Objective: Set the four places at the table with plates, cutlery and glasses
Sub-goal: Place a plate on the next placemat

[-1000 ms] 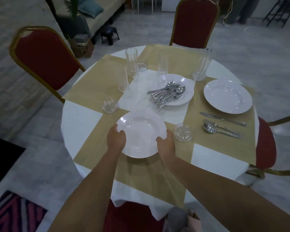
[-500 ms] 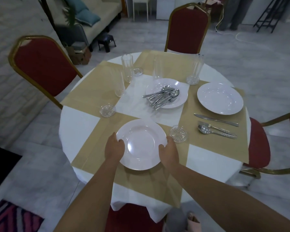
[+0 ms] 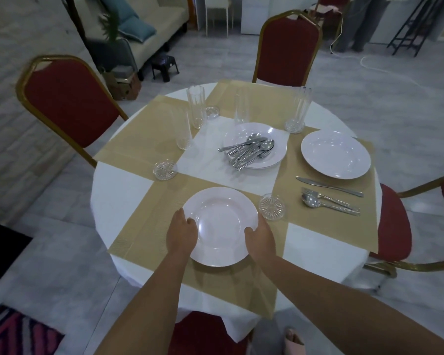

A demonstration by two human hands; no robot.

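Note:
A white plate (image 3: 219, 221) lies on the near beige placemat (image 3: 144, 242). My left hand (image 3: 181, 233) grips its left rim and my right hand (image 3: 259, 239) grips its right rim. In the table's middle stands a small stack of plates (image 3: 277, 139) with loose cutlery (image 3: 249, 149) piled on it. On the right placemat sits another plate (image 3: 334, 153), with a knife (image 3: 328, 187), fork (image 3: 328, 198) and spoon (image 3: 318, 202) beside it. Several tall glasses (image 3: 195, 106) stand at the back of the table.
Small cut-glass coasters lie near the plate at the right (image 3: 271, 206) and at the left (image 3: 165, 169). Red chairs with gold frames stand at the left (image 3: 67, 103), far side (image 3: 288, 47) and right (image 3: 395, 226). The round table wears a white cloth (image 3: 118, 190).
Both hands have drawn the plate toward me and lowered it onto the near placemat. Nothing else on the table has moved.

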